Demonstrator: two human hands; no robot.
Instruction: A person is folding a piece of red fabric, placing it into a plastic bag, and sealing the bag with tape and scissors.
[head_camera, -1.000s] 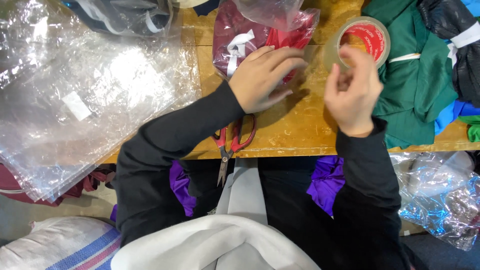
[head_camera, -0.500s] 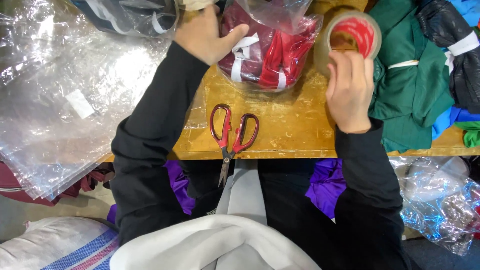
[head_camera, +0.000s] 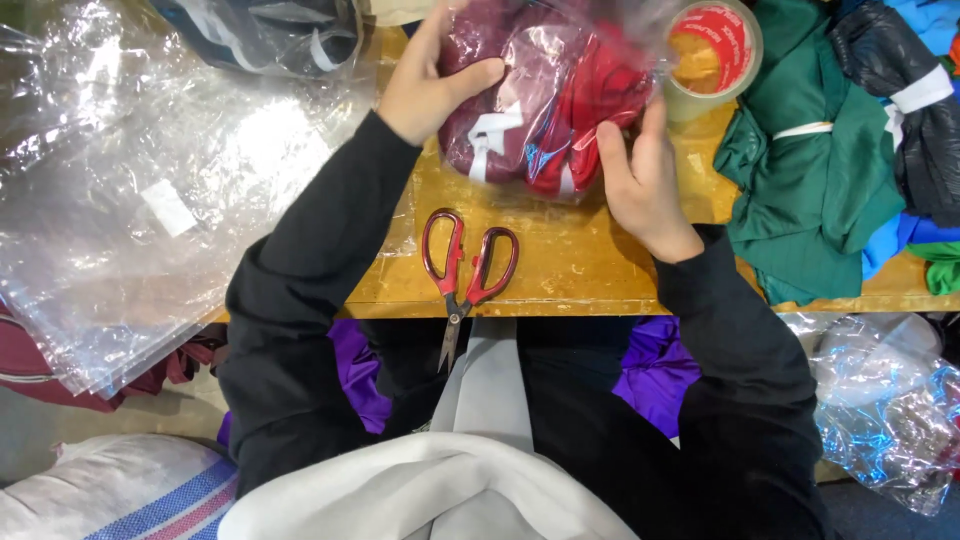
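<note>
Yellowed and scuffed, the wooden table (head_camera: 590, 265) is serving as a packing surface, and everything here is best placed from the red-handled scissors (head_camera: 462, 272) lying at its near edge, blades hanging over toward the person's lap. Just beyond the scissors, a clear plastic bag of folded clothes (head_camera: 545, 95), maroon and red with white trim, is resting on the table between both hands. The left hand (head_camera: 428, 82) is cupping the bag's left side, thumb pressing across the front and fingers wrapping behind it. The right hand (head_camera: 640, 175) is lying against the bag's right side with fingers extended, pressing rather than closing round it. Beyond and to the right of the scissors, a roll of clear tape with a red core (head_camera: 712, 55) is sitting just beside the bag. Further right, green garments (head_camera: 815, 170) are lying in a heap; far to the left of the scissors, a stack of empty plastic bags (head_camera: 140, 200) is spreading over the table's edge. The bundle looks light, soft and squashy, and its film slippery, so holding it from both sides at the bulge seems surest.
</note>
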